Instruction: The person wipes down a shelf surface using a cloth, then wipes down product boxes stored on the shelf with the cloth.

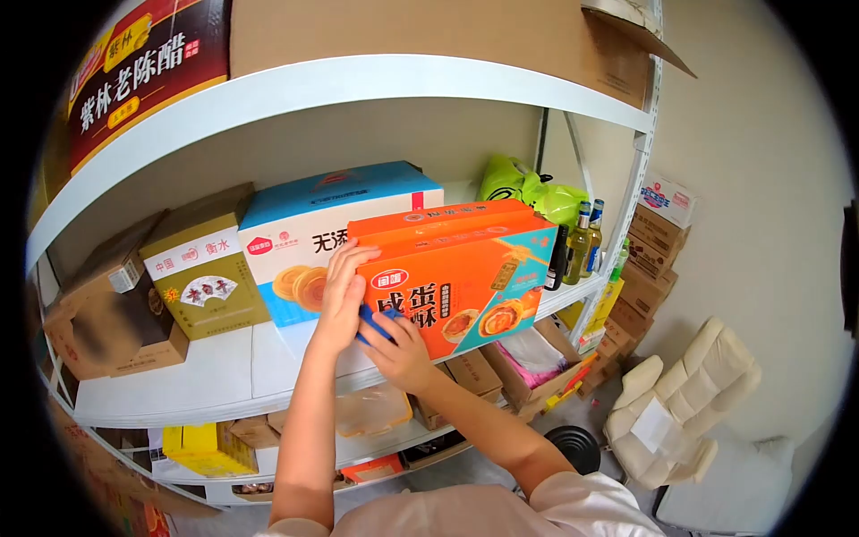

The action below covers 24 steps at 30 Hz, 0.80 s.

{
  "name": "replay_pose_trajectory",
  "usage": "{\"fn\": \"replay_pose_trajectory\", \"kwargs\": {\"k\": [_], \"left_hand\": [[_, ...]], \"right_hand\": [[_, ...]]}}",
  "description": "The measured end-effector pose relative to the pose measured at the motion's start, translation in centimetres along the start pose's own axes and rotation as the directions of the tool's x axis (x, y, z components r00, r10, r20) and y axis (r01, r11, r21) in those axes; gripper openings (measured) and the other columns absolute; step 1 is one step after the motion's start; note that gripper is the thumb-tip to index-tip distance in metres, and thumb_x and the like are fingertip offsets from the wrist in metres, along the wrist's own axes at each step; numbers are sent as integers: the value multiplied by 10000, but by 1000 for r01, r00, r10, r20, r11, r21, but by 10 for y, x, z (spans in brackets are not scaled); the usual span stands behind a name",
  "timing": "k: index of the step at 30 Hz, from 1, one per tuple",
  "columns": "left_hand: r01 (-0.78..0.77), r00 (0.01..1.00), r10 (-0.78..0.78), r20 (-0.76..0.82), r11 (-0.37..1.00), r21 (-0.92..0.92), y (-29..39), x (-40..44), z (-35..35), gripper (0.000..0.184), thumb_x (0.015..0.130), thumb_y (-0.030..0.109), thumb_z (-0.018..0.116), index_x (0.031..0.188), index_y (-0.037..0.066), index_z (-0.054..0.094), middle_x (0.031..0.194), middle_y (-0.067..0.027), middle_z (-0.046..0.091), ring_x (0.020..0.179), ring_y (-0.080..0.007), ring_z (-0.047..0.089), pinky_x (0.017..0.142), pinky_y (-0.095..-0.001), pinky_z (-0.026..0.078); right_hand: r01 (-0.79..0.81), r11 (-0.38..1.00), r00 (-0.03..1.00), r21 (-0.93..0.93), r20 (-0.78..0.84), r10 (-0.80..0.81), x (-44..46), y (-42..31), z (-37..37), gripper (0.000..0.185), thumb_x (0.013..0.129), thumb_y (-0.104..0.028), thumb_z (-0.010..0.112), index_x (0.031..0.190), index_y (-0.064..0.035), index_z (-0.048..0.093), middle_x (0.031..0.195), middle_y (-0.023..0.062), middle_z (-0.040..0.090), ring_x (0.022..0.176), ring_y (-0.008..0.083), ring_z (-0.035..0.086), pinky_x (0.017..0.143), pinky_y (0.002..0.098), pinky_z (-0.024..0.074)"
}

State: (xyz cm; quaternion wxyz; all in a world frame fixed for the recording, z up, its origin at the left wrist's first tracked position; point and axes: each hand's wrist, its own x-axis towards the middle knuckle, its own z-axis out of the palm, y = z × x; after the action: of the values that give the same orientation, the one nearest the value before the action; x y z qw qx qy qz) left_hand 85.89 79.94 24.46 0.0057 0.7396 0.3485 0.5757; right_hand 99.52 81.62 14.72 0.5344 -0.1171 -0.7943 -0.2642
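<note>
An orange and teal pastry box [488, 286] stands at the front edge of the middle shelf, its printed face toward me, with a second orange box [376, 228] right behind it. My left hand [340, 300] grips the front box's left end, thumb at the front and fingers reaching toward the top corner. Lower down, my right hand [400, 353] is closed on a small blue thing [374, 324] against the box's lower left front. Fingers cover much of this blue thing, and I cannot make out its kind.
Left of the pastry boxes are a blue and white carton [313, 215], an olive-gold carton [210, 268] and a brown carton [116, 313]. Glass bottles [580, 242] and a green bag [528, 190] are at right. A cream armchair [684, 403] stands on the floor beyond the white shelf [224, 367].
</note>
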Motion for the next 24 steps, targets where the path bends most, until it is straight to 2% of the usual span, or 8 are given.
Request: {"fn": "replay_pose_trajectory", "kwargs": {"k": [5, 9, 11, 13, 16, 17, 19, 24], "left_hand": [[15, 1000, -16, 16, 1000, 23, 0, 1, -1, 335, 967, 251, 432, 1189, 44, 577, 1306, -141, 523, 1367, -344, 333, 1131, -441, 242], [32, 999, -32, 14, 999, 13, -2, 0, 0, 311, 951, 208, 458, 1191, 44, 570, 1299, -139, 527, 1367, -342, 336, 1128, -440, 248], [35, 999, -35, 8, 999, 9, -2, 0, 0, 311, 950, 206, 458, 1192, 45, 568, 1300, -139, 526, 1368, -342, 335, 1127, -441, 248], [41, 999, -41, 7, 999, 7, -2, -2, 1, 312, 948, 204, 458, 1194, 45, 567, 1300, -138, 525, 1368, -342, 335, 1126, -442, 249], [33, 999, -33, -2, 999, 5, -3, -2, 2, 311, 947, 202, 459, 1193, 46, 566, 1306, -138, 520, 1371, -341, 331, 1125, -443, 251], [27, 1000, -27, -4, 1000, 6, -4, -2, 3, 311, 947, 204, 459, 1193, 46, 566, 1309, -140, 518, 1373, -340, 330, 1125, -441, 251], [27, 1000, -27, -5, 1000, 9, -5, -3, 3, 311, 947, 206, 460, 1193, 47, 566, 1311, -141, 516, 1374, -340, 328, 1125, -440, 252], [25, 1000, -25, -15, 1000, 10, -5, -2, 4, 305, 943, 193, 463, 1190, 46, 567, 1310, -142, 516, 1376, -339, 328, 1123, -440, 254]], "right_hand": [[33, 999, 999, -42, -4, -33, -8, 24, -17, 279, 826, -115, 582, 1086, -100, 682, 1347, 53, 554, 1173, 262, 519, 927, 382, 456], [-262, 935, 960, -240, -168, 225, -37, 74, -31, 388, 799, -56, 578, 1182, -80, 632, 1364, 116, 541, 1154, 295, 541, 935, 434, 453], [-452, 864, 877, -222, -285, 386, -49, 98, -58, 400, 798, 8, 586, 1192, -52, 620, 1359, 133, 542, 1131, 382, 530, 953, 439, 424], [-597, 768, 779, -233, -397, 486, -70, 117, -71, 397, 846, 17, 543, 1238, -39, 579, 1363, 175, 526, 1156, 399, 480, 976, 461, 396], [-795, 588, 585, -148, -442, 680, -97, 128, -78, 399, 882, -18, 551, 1280, -30, 541, 1331, 189, 535, 1160, 357, 424, 982, 431, 386], [-814, 553, 570, -177, -426, 702, -105, 129, -79, 402, 890, -34, 557, 1291, -26, 530, 1287, 199, 529, 1133, 356, 437, 973, 424, 393], [-869, 488, 472, -78, -427, 771, -104, 122, -80, 418, 899, -39, 554, 1313, -23, 505, 1233, 210, 508, 1121, 357, 448, 969, 425, 394], [-855, 519, 462, 4, -451, 764, -95, 107, -68, 415, 902, -48, 547, 1310, -13, 487, 1268, 227, 435, 1131, 374, 449, 956, 424, 395]]}}
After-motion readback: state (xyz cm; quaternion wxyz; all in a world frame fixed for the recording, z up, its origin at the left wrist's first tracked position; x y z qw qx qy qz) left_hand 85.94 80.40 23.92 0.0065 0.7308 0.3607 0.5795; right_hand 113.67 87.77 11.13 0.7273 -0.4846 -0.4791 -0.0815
